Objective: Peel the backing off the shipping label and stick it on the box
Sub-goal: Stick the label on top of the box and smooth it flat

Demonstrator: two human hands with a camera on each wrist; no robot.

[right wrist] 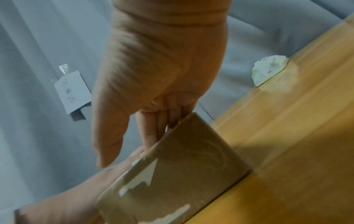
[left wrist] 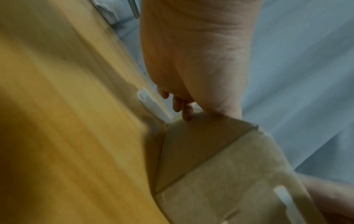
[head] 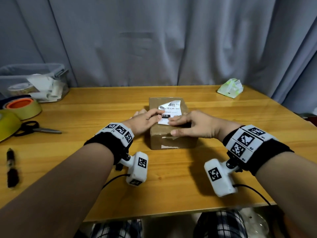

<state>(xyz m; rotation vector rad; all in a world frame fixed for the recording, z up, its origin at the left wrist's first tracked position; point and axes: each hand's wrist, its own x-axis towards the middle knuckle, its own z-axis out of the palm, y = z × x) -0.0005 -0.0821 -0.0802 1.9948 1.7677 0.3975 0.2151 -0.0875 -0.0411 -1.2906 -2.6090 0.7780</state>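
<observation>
A small brown cardboard box [head: 171, 143] stands mid-table. On its top lies the white shipping label [head: 172, 109] with a barcode and black print; its far corner curls up off the cardboard. My left hand [head: 160, 114] rests at the label's left edge, index finger and thumb laid on the paper, the other fingers hanging past the box [left wrist: 210, 166]. My right hand [head: 172, 127] presses flat fingers on the label's near edge, thumb along the box's front rim. In the right wrist view the straight fingers [right wrist: 153, 128] lie over the box [right wrist: 182, 159] top. No backing sheet shows.
Torn white paper scraps [head: 169, 140] cling to the box's front face. Scissors [head: 40, 129], tape rolls [head: 24, 107], a yellow dish [head: 6, 124] and a clear bin [head: 32, 81] sit at the left. A marker [head: 12, 167] lies front left, a tissue pack [head: 230, 88] back right.
</observation>
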